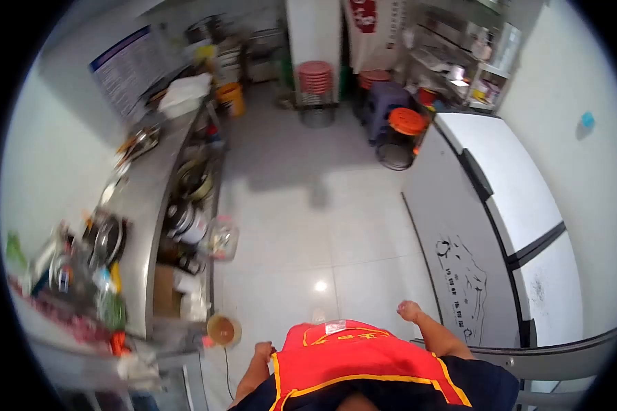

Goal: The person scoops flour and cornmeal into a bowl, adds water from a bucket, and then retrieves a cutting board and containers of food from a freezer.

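My left hand (264, 351) hangs low beside the red apron (349, 353) with yellow trim that I wear. Its fingers look curled, and nothing shows in them. A bucket of brownish liquid (223, 330) stands on the floor just left of that hand. On the other side, my right hand (409, 310) is held out over the pale tiles with its fingers folded in and nothing visible in them. The grey chest freezer (459, 226) with a white lid is the nearest thing to it, apart from the hand.
Along the left runs a steel counter (140, 205) with pots and bags on it and a loaded lower shelf. A clear container (223, 238) juts out from that shelf. Red stacked stools (315, 77), an orange-topped stool (406, 122) and an orange bucket (231, 99) stand farther back.
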A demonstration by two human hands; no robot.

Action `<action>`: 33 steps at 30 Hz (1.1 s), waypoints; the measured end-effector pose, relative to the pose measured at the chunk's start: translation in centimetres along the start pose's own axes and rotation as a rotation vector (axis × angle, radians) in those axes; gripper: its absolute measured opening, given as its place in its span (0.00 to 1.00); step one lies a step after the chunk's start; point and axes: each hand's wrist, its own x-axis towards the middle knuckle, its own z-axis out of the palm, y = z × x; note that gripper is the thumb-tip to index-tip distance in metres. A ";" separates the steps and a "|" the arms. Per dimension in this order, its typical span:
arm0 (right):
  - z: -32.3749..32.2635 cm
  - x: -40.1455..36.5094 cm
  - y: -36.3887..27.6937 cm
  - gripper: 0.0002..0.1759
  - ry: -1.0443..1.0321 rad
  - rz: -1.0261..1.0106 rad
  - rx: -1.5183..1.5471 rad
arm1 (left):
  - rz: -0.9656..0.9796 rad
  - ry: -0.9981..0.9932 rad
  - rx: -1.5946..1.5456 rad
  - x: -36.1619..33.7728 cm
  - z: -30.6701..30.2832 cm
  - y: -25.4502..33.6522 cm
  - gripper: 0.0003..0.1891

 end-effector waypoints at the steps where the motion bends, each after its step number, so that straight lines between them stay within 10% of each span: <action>1: -0.6 0.8 1.5 0.12 -0.095 -0.060 -0.188 | 0.057 0.017 0.103 4.5 -4.4 -0.4 0.10; 3: -2.8 1.5 3.2 0.10 -0.223 -0.029 -0.262 | -0.101 0.084 -0.166 13.2 -12.9 -0.4 0.10; 5: -3.4 3.6 6.7 0.09 -0.269 0.155 -0.102 | -0.312 0.313 -1.282 18.0 -24.4 5.8 0.07; 8: -1.3 8.3 11.5 0.10 -0.214 0.571 0.454 | -0.246 0.354 -1.117 26.4 -36.3 11.2 0.09; 10: -6.6 15.4 11.8 0.10 -0.443 0.219 -0.082 | -0.187 0.438 -1.190 30.3 -42.4 16.0 0.10; 11: -10.0 19.1 11.2 0.11 -0.548 0.034 -0.343 | -0.052 0.404 -1.042 34.1 -42.6 15.0 0.08; 13: -14.9 26.2 12.2 0.12 -0.168 0.585 0.410 | 0.141 0.250 -0.521 39.8 -42.4 12.1 0.06; 15: -19.0 32.8 14.2 0.12 0.022 0.371 0.240 | 0.370 0.142 0.269 42.8 -44.6 12.4 0.04; 17: -26.7 40.0 15.9 0.12 0.193 0.414 0.394 | 0.689 0.132 0.425 50.5 -43.2 5.7 0.14; 22: -42.1 47.1 16.8 0.12 0.640 0.706 1.393 | 0.579 0.009 0.407 56.2 -54.2 15.7 0.11; 25: -40.0 47.5 22.5 0.15 0.785 0.730 1.306 | 0.766 -0.033 0.594 65.2 -57.9 16.5 0.12; 27: -39.7 45.8 24.1 0.14 0.825 0.928 1.396 | 0.518 -0.030 0.635 73.7 -58.5 17.8 0.12; 29: -37.2 44.3 25.2 0.13 1.046 1.081 1.550 | 0.818 -0.136 0.751 78.3 -66.0 24.1 0.11; 33: -38.9 45.0 22.4 0.10 0.979 1.453 1.624 | -0.180 -0.203 -0.732 84.6 -75.7 39.8 0.07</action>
